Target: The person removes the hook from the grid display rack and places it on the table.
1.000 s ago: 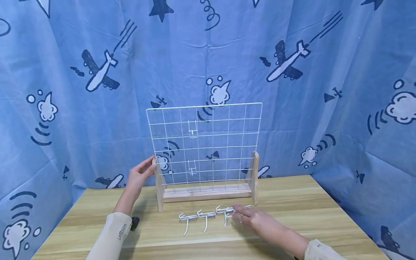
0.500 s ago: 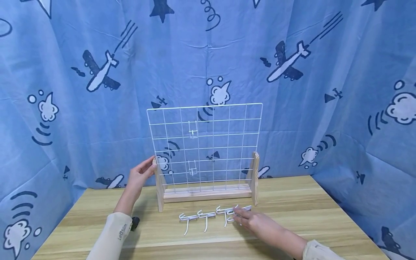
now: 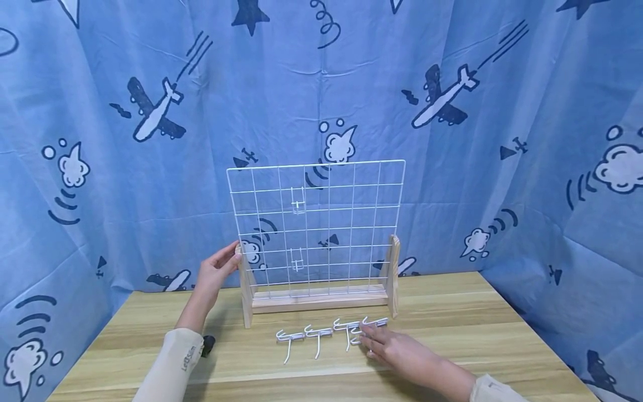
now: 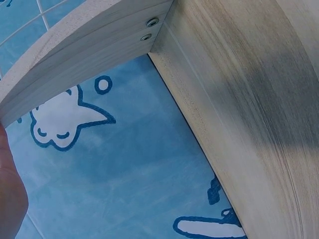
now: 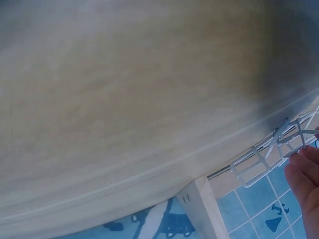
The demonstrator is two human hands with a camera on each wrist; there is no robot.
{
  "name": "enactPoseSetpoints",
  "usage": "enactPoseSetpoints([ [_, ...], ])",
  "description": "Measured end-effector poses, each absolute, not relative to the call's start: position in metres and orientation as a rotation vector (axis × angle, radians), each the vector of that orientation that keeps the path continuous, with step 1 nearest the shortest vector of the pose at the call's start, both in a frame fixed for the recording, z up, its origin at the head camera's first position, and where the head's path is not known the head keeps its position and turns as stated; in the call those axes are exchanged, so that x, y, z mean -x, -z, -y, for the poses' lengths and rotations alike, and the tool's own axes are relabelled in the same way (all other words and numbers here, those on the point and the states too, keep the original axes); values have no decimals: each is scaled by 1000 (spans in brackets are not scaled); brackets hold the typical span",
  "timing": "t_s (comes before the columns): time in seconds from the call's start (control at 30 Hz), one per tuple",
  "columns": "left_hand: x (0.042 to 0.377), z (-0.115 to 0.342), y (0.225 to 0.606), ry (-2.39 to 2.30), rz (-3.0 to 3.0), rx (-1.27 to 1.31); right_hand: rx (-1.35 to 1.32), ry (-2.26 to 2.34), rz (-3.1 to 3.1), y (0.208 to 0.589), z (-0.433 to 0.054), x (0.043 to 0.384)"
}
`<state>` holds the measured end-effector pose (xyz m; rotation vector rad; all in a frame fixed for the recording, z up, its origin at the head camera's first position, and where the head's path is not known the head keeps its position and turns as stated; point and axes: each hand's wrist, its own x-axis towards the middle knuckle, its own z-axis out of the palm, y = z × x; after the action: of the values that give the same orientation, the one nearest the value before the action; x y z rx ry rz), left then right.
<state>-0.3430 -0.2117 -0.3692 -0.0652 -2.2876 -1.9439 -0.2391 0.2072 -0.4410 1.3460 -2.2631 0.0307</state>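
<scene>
A white wire grid display rack (image 3: 316, 228) stands upright in a wooden base. My left hand (image 3: 213, 271) grips the left wooden upright (image 3: 246, 290) between thumb and fingers; only part of that hand shows at the left edge of the left wrist view. Two white wire hooks hang on the grid, an upper hook (image 3: 298, 202) and a lower hook (image 3: 297, 260). Low over the table, my right hand (image 3: 402, 352) pinches a white wire hook (image 5: 294, 144) by its end. Its fingers partly hide that hook in the head view.
Several more wire hooks lie in a row before the rack, among them a left hook (image 3: 290, 338), a middle hook (image 3: 318, 334) and a far-right hook (image 3: 375, 321). A blue printed curtain (image 3: 321, 84) surrounds the wooden table (image 3: 452, 312).
My right hand has shifted slightly toward me, with its fingers drawn in, and the far-right hook shows more fully. The left hand and the rack have stayed put.
</scene>
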Motion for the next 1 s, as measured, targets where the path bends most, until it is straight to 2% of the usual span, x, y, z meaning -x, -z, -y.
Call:
enactPoseSetpoints([
  [1.0, 344, 212, 371, 1933, 2273, 71, -1302, 139, 2298, 448, -204, 236],
])
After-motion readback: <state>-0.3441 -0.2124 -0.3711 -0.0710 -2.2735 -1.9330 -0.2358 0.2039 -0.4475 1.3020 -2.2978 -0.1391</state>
